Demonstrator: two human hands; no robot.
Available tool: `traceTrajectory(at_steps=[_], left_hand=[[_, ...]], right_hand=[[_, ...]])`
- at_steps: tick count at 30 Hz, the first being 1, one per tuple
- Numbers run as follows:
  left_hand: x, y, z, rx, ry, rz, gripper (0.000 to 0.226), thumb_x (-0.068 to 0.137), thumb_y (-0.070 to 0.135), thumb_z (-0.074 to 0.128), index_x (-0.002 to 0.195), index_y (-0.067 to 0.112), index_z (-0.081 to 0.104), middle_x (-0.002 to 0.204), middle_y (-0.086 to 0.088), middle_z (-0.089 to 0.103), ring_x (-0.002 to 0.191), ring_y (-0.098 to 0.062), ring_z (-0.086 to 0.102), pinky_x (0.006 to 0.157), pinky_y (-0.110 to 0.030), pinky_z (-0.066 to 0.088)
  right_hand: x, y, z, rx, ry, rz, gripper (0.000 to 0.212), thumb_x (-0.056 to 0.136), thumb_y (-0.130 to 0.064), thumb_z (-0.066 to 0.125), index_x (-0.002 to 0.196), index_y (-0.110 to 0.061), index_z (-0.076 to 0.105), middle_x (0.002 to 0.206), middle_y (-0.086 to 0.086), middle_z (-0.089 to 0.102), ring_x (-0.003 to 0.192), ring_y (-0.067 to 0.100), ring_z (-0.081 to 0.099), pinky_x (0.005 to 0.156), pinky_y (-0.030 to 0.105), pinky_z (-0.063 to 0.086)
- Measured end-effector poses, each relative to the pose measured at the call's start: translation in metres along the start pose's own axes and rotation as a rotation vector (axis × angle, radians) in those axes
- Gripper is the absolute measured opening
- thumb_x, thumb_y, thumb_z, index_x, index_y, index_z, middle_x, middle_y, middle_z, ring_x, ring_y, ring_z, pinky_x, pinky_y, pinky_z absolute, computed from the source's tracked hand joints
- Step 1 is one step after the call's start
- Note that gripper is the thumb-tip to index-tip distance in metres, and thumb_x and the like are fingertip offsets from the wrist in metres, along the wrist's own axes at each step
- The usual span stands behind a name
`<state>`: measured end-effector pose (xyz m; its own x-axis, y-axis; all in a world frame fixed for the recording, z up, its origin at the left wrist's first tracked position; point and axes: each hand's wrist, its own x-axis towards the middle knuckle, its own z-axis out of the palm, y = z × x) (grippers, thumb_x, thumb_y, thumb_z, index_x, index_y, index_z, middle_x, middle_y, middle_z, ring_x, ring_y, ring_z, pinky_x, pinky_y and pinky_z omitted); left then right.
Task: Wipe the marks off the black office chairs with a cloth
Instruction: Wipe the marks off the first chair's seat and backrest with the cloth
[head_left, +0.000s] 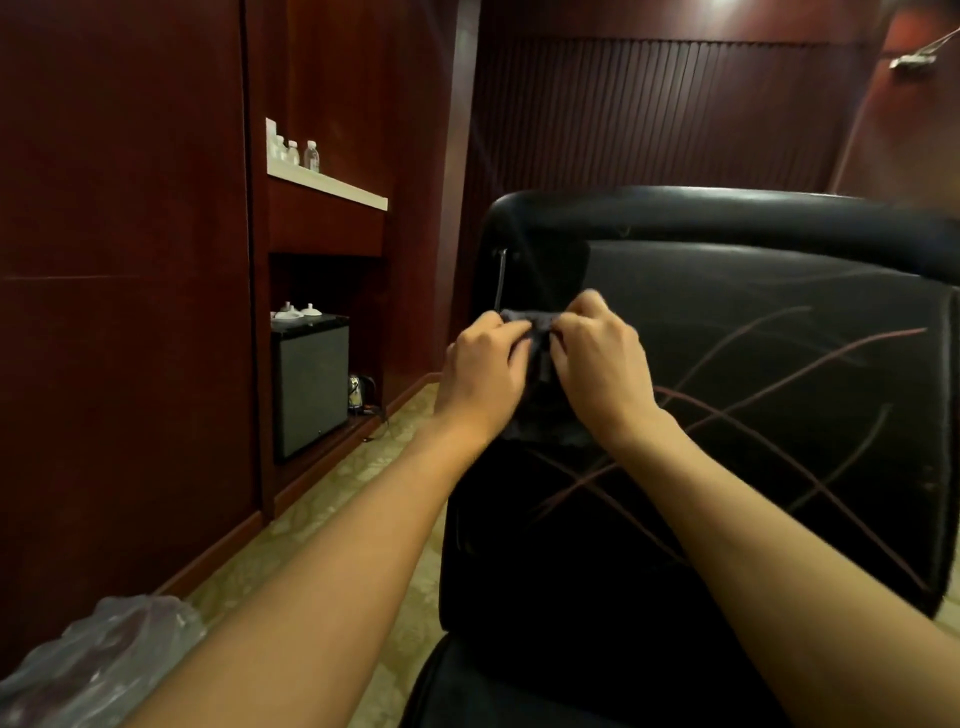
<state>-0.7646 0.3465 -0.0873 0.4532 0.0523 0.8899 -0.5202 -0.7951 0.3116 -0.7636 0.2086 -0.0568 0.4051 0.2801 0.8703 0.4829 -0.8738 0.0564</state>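
A black leather office chair (753, 291) fills the right half of the view, its backrest facing me. Several long reddish marks (769, 415) cross the backrest. A dark grey cloth (540, 364) hangs in front of the backrest's left part. My left hand (483, 374) pinches the cloth's top edge on the left. My right hand (602, 364) pinches the same edge on the right, close beside the other hand. The cloth's lower part drops between my wrists.
A dark red wooden wall runs along the left, with a white shelf (332, 184) carrying small bottles. Below it stands a black cabinet (311, 384) with white cups on top. A crumpled clear plastic bag (98, 660) lies at bottom left. Patterned carpet (322, 525) lies between wall and chair.
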Motion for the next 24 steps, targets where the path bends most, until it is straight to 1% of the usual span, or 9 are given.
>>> traceTrajectory(at_steps=[2,5,8,12,15,18,20,22,24], left_hand=[[-0.022,-0.006,0.015,-0.006,-0.042,-0.020,0.023,0.094,0.019,0.062,0.112,0.013,0.074,0.101,-0.012,0.067,0.091,-0.034,0.066,0.074,-0.039,0.051],[-0.072,-0.016,0.032,-0.082,-0.004,-0.041,0.023,0.094,0.017,0.062,0.112,0.012,0.074,0.089,-0.004,0.063,0.077,-0.025,0.065,0.065,-0.035,0.051],[-0.112,-0.020,0.046,-0.143,0.027,-0.109,0.022,0.093,0.012,0.066,0.114,0.012,0.074,0.083,0.001,0.059,0.071,-0.015,0.060,0.063,-0.032,0.049],[-0.149,-0.015,0.049,-0.202,-0.014,-0.169,0.022,0.089,0.006,0.071,0.109,0.012,0.076,0.080,0.001,0.061,0.071,-0.010,0.059,0.065,-0.031,0.049],[-0.129,-0.011,0.038,-0.235,0.010,-0.155,0.018,0.089,0.010,0.068,0.105,0.011,0.077,0.082,-0.002,0.066,0.074,-0.016,0.063,0.068,-0.034,0.049],[-0.076,0.002,0.025,-0.236,0.100,-0.105,0.020,0.090,0.012,0.064,0.105,0.009,0.076,0.083,-0.008,0.066,0.079,-0.020,0.062,0.072,-0.026,0.044],[-0.042,0.009,0.020,-0.232,0.141,-0.062,0.021,0.090,0.011,0.064,0.106,0.007,0.076,0.083,-0.010,0.065,0.079,-0.019,0.060,0.072,-0.020,0.039],[-0.023,0.009,0.024,-0.208,0.092,-0.048,0.023,0.090,0.013,0.063,0.107,0.006,0.076,0.084,-0.011,0.066,0.080,-0.024,0.063,0.071,-0.021,0.039],[-0.029,0.003,0.037,-0.159,-0.004,-0.037,0.025,0.088,0.015,0.062,0.106,0.007,0.076,0.086,-0.014,0.067,0.082,-0.031,0.066,0.072,-0.027,0.041]], right_hand=[[-0.024,0.004,0.014,-0.036,-0.066,0.035,0.017,0.089,-0.016,0.064,0.078,-0.002,0.062,0.092,0.016,0.054,0.063,0.038,0.061,0.052,0.039,0.046],[-0.064,0.002,0.029,-0.062,-0.101,0.039,0.018,0.079,-0.009,0.074,0.073,-0.005,0.058,0.086,0.014,0.053,0.049,0.035,0.057,0.038,0.033,0.040],[-0.092,-0.004,0.035,-0.095,-0.132,0.016,0.020,0.074,-0.006,0.077,0.073,-0.006,0.057,0.083,0.012,0.052,0.043,0.031,0.054,0.034,0.031,0.035],[-0.119,-0.004,0.031,-0.111,-0.273,-0.043,0.023,0.072,-0.008,0.079,0.072,-0.008,0.055,0.081,0.009,0.049,0.041,0.029,0.053,0.031,0.032,0.036],[-0.107,0.002,0.018,-0.111,-0.249,-0.070,0.025,0.071,-0.009,0.080,0.069,-0.009,0.056,0.080,0.011,0.052,0.042,0.033,0.054,0.033,0.032,0.037],[-0.064,0.003,-0.003,-0.069,-0.096,-0.053,0.013,0.084,-0.011,0.068,0.076,-0.005,0.060,0.089,0.016,0.055,0.055,0.039,0.059,0.042,0.040,0.048],[-0.037,0.007,-0.012,-0.067,-0.020,-0.026,0.015,0.090,-0.014,0.061,0.083,-0.002,0.062,0.097,0.017,0.055,0.064,0.041,0.060,0.052,0.045,0.052],[-0.027,0.015,-0.011,-0.076,-0.013,0.010,0.018,0.093,-0.016,0.057,0.087,0.000,0.062,0.101,0.017,0.054,0.070,0.042,0.060,0.059,0.047,0.052],[-0.040,0.022,-0.001,-0.127,-0.077,0.048,0.016,0.093,-0.015,0.057,0.089,0.000,0.061,0.103,0.018,0.052,0.071,0.044,0.061,0.058,0.047,0.051]])
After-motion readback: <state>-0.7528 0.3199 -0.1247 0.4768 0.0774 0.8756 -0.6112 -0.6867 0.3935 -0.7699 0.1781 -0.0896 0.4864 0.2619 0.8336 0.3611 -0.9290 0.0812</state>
